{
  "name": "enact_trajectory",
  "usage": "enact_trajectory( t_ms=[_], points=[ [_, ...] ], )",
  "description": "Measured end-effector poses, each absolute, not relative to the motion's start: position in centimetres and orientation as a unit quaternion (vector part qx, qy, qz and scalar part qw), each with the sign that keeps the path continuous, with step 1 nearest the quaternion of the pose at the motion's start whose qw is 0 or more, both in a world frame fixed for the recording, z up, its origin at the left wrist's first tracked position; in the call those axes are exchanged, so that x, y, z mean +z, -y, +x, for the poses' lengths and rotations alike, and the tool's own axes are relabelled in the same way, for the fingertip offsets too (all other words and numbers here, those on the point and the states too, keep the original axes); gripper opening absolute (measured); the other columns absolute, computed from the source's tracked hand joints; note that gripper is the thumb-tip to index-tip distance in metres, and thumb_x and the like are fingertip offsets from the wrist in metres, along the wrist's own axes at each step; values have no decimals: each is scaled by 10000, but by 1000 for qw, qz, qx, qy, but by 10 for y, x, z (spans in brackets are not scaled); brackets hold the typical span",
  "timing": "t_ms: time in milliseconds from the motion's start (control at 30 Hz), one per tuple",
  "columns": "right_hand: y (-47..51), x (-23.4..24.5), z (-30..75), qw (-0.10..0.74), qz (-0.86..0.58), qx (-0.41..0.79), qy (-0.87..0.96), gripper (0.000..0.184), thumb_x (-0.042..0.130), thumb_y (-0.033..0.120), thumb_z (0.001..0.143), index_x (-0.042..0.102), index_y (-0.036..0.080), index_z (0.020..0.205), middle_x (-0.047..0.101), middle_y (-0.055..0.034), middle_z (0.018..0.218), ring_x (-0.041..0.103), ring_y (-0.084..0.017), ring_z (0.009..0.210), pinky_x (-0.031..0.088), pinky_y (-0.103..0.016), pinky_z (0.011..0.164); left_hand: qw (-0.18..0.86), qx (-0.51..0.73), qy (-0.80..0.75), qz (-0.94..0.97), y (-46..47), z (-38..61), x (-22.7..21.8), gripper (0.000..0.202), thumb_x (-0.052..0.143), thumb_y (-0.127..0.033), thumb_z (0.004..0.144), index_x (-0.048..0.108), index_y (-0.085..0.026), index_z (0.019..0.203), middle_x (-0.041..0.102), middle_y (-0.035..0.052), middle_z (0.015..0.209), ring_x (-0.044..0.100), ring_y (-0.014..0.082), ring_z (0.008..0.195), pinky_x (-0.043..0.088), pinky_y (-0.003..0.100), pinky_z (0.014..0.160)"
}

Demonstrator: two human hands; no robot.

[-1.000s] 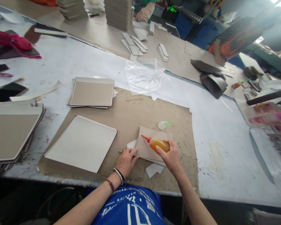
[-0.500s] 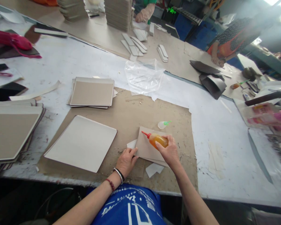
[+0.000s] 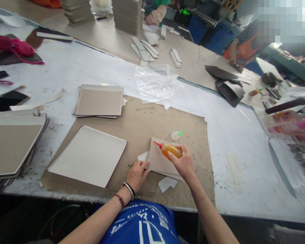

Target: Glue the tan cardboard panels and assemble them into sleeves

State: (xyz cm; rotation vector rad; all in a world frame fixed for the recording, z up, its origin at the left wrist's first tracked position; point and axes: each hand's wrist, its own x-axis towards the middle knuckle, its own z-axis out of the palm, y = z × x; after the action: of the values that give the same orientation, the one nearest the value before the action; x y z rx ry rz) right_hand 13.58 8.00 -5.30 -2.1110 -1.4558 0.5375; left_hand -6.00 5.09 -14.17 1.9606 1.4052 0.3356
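My right hand (image 3: 184, 164) is wrapped around a squeeze bottle (image 3: 173, 150) of amber liquid, tilted with its red nozzle toward the upper left corner of a beige board (image 3: 160, 161). Whether the tip touches the board I cannot tell. My left hand (image 3: 137, 174) rests beside the board's lower left edge, fingertips at the edge and thumb apart from them. Scraps of white paper (image 3: 167, 184) stick out around the board. Behind it lies a small clear bottle with a green nozzle (image 3: 176, 135). A large pale panel (image 3: 88, 157) lies flat to the left.
Small beige panels (image 3: 100, 101) are piled further back, and larger ones (image 3: 12, 145) at the left edge. A clear plastic bag (image 3: 155, 83) lies beyond the brown work sheet (image 3: 188, 123). Dark pieces (image 3: 228, 88) lie at the right, near a co-worker in an orange apron (image 3: 240, 51).
The bottle in my right hand has shifted very slightly left. My left hand stays in place. The co-worker's hands at the far right have moved a little.
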Motion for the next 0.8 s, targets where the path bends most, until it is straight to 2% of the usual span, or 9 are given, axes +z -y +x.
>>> enact_trajectory(
  t_ms=[800],
  points=[
    [-43, -47, 138, 236, -772, 238, 540, 285, 601, 383, 669, 523, 200, 873, 529, -55, 871, 540, -218, 791, 466, -372, 718, 361, 133, -549, 742, -52, -58, -138, 335, 518, -231, 805, 505, -213, 1140, 571, 57, 973, 521, 190, 948, 452, 339, 838]
  ],
)
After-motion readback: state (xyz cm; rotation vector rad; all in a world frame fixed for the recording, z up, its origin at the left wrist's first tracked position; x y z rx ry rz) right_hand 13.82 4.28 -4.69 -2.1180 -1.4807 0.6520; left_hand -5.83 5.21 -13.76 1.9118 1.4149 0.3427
